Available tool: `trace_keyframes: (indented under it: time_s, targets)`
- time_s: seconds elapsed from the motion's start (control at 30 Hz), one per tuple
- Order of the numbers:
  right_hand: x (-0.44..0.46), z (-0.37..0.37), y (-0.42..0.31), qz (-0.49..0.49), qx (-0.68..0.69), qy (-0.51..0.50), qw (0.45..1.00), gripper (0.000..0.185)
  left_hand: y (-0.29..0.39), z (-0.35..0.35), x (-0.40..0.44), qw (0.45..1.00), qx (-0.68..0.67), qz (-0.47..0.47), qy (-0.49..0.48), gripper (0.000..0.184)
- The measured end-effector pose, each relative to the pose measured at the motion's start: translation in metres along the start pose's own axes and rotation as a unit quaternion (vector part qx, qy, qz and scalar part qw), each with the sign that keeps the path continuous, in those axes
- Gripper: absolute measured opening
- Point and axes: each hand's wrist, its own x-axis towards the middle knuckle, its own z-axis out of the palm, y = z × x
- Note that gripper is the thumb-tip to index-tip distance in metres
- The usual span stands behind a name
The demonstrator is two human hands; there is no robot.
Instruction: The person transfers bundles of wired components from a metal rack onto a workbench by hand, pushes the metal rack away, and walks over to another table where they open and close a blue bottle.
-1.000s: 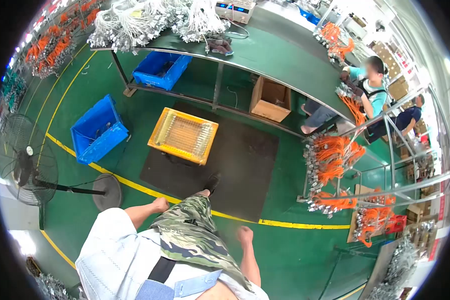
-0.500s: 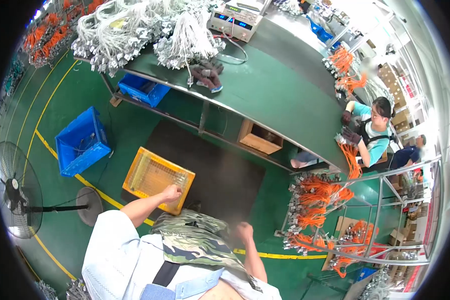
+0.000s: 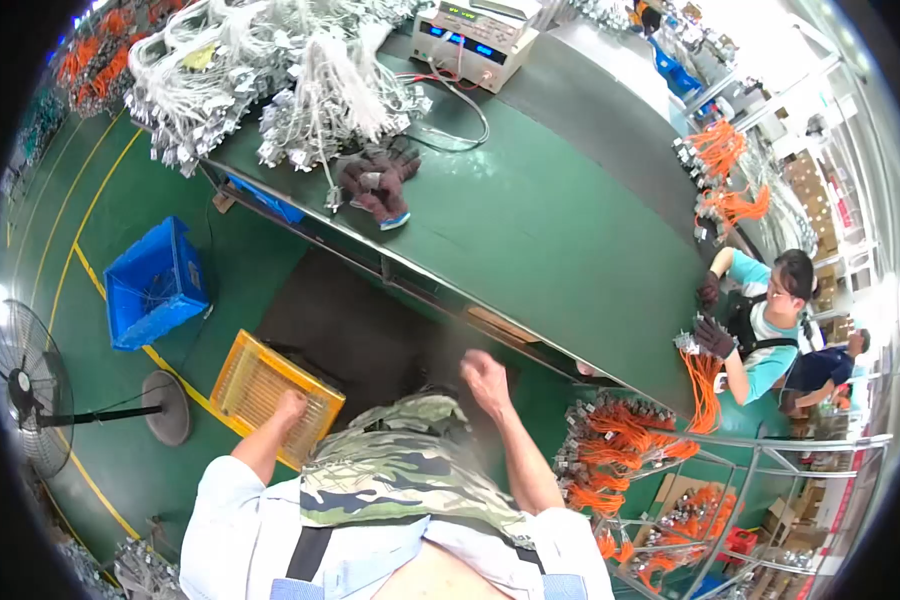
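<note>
My left hand [image 3: 290, 406] is curled closed in front of a yellow-orange plastic crate-like frame with a grid surface [image 3: 245, 385]. It seems to hang above the frame, and no object shows in its fingers. My right hand [image 3: 484, 382] is raised ahead of my body, near the front edge of the green-topped table [image 3: 550, 270]. Its fingers are loosely closed, with nothing visible in them. Dark work gloves [image 3: 378, 185] lie on the table beside a large heap of white cables with plugs [image 3: 310, 100], away from both hands.
A meter box with lit displays [image 3: 475, 45] stands at the table's back. A co-worker [image 3: 770, 320] wearing gloves handles orange cables at the right. Below hang orange cables [image 3: 620, 440] on a metal rack. A blue bin [image 3: 155, 285] and a fan [image 3: 35, 390] stand left.
My right hand has risen and come forward toward the table. My left hand has shifted across the yellow frame. The view has moved closer to the table.
</note>
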Motion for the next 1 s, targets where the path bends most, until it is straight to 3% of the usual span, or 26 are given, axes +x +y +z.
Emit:
trace_keyframes:
  time_s: [0.1,0.17,0.2,0.27,0.43,0.47,0.6,0.67,0.7,0.73,0.77,0.83,0.87,0.93,0.97,1.0]
  targets:
    - [0.049,-0.03,-0.032,0.015,0.042,0.012,0.999,0.032,0.029,-0.002,-0.016,0.999,0.02,-0.02,-0.036,0.026]
    - [0.076,-0.043,-0.039,0.009,0.055,0.013,0.998,0.032,0.067,0.003,-0.022,0.998,0.041,0.044,0.028,0.025]
    - [0.084,-0.047,-0.039,0.001,0.063,0.009,0.998,0.032,0.09,-0.001,-0.023,0.999,0.006,0.039,-0.028,0.025]
    - [0.095,-0.054,-0.04,-0.001,0.058,0.004,0.998,0.032,0.137,-0.006,-0.026,0.998,-0.006,0.047,-0.035,0.026]
    - [0.116,-0.057,-0.016,0.03,0.081,0.016,0.996,0.03,0.255,-0.039,-0.03,0.992,-0.034,0.124,-0.011,0.024]
    - [0.118,-0.057,-0.012,0.019,0.075,0.035,0.996,0.031,0.272,-0.046,-0.025,0.979,-0.029,0.202,0.004,0.022]
    - [0.127,-0.059,0.0,0.112,0.203,0.048,0.972,0.032,0.343,-0.061,-0.019,0.908,0.023,0.412,0.066,0.017]
    - [0.132,-0.064,-0.013,0.132,0.201,0.046,0.97,0.03,0.369,-0.064,-0.005,0.865,0.033,0.495,0.08,0.02]
    - [0.134,-0.063,-0.009,0.135,0.224,0.049,0.964,0.033,0.397,-0.078,-0.018,0.868,0.088,0.486,0.056,0.022]
    - [0.136,-0.061,-0.001,0.157,0.257,0.038,0.953,0.034,0.405,-0.072,-0.001,0.824,0.044,0.562,0.061,0.024]
    - [0.137,-0.06,0.0,0.164,0.258,0.044,0.951,0.034,0.418,-0.085,-0.005,0.818,0.097,0.566,0.028,0.026]
    - [0.139,-0.057,0.004,0.176,0.275,0.065,0.943,0.034,0.428,-0.079,0.028,0.737,0.114,0.665,0.04,0.032]
    - [0.143,-0.054,0.004,0.183,0.29,0.078,0.936,0.033,0.434,-0.082,0.037,0.722,0.131,0.679,0.016,0.033]
    - [0.152,-0.053,-0.027,0.193,0.161,0.136,0.958,0.033,0.434,-0.091,0.06,0.671,0.138,0.729,0.004,0.034]
    - [0.158,-0.044,-0.012,0.137,0.064,0.202,0.968,0.033,0.432,-0.093,0.072,0.632,0.127,0.765,0.016,0.034]
    - [0.167,-0.035,0.003,0.075,-0.032,0.266,0.961,0.033,0.436,-0.103,0.079,0.613,0.154,0.774,-0.038,0.033]
